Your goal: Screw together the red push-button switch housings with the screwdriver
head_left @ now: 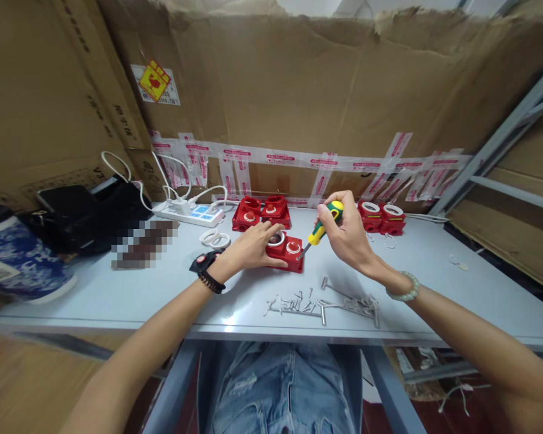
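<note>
Right hand (348,238) is wrapped tight round the green and yellow handle of a small screwdriver (322,225), shaft angled down and to the left so the tip sits at the right edge of the red plastic housing (286,252), which is dead centre of the frame on the pale grey table (117,295). Left hand (251,247) lies flat-ish over the left side of that housing, fingers pressing down on top to pin it, not curled round anything. The housing looks like moulded plastic, so I'd guess light and stiff, and likely to skate on that smooth tabletop if the holding hand lets up; best place to hold is by the outer walls or flat top, clear of the round white-ringed openings. The screwdriver handle looks rubbery and grippy, easy to twist. Just below the hands, toward the bottom centre, there's a loose scatter of small silver screws (323,304), tiny and probably fiddly to pick up. Behind, two more red housings (261,212) sit together, another pair (382,217) to the right of centre, and white rings (215,239) and a power strip (190,212) sit left of centre
</note>
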A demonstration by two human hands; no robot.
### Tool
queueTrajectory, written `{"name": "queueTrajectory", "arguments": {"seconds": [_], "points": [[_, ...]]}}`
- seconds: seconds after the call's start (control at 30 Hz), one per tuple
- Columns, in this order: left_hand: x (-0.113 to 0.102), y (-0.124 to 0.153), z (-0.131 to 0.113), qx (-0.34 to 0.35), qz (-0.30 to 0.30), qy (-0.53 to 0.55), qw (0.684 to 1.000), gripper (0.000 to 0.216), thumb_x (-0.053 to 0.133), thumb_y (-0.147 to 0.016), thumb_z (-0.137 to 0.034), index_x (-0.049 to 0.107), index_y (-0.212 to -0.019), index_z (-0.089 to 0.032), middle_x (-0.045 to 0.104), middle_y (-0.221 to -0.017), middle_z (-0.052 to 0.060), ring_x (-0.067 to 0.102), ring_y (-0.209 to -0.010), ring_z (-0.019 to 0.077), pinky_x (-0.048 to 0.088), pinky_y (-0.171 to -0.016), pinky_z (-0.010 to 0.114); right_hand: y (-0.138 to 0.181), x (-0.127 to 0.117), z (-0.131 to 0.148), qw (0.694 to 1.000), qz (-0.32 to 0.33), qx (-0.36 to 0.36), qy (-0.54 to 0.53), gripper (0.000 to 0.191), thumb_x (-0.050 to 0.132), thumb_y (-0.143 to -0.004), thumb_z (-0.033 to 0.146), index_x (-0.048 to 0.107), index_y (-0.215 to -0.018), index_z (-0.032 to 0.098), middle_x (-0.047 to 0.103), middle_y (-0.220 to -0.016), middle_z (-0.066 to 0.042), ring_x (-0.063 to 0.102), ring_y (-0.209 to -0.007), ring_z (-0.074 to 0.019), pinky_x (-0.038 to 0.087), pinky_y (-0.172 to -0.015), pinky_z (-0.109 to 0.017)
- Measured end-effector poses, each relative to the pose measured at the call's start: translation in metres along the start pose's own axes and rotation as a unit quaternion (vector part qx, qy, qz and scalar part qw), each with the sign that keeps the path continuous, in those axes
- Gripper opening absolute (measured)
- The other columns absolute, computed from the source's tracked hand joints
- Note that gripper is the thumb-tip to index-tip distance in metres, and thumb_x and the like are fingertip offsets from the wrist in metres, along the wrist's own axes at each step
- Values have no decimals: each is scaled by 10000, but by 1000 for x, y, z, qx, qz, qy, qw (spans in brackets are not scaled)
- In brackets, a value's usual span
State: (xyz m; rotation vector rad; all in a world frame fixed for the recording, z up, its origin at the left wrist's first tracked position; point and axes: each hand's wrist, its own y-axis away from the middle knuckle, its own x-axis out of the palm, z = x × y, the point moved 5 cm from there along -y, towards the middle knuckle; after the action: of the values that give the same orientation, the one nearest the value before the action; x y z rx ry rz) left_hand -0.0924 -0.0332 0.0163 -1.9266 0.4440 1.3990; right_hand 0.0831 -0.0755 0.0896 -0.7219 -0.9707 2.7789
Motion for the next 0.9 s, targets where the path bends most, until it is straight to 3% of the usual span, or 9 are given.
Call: {"name": "queueTrajectory", "arguments": {"seconds": [0.3,0.9], "points": [[0,-1,-4,-9,14,-65,998,793,527,-686,-734,466,-1239,-169,561,-1009,111,538,-935,283,429,-820,388,1,-4,-3,998,-22,-6,-60,227,477,-869,425,363,-920,236,510,-716,31,536,-625,-122,460,-588,-287],[1,0,-8,-5,7,-101,995,810,444,-699,-781,474,-1218,-159,564,-933,98,563,-843,255,434,-756,353,-2,-3,-8,999,-34,-8,-32,219,483,-865,415,366,-911,236,508,-697,37,550,-617,-123,470,-580,-290]]}}
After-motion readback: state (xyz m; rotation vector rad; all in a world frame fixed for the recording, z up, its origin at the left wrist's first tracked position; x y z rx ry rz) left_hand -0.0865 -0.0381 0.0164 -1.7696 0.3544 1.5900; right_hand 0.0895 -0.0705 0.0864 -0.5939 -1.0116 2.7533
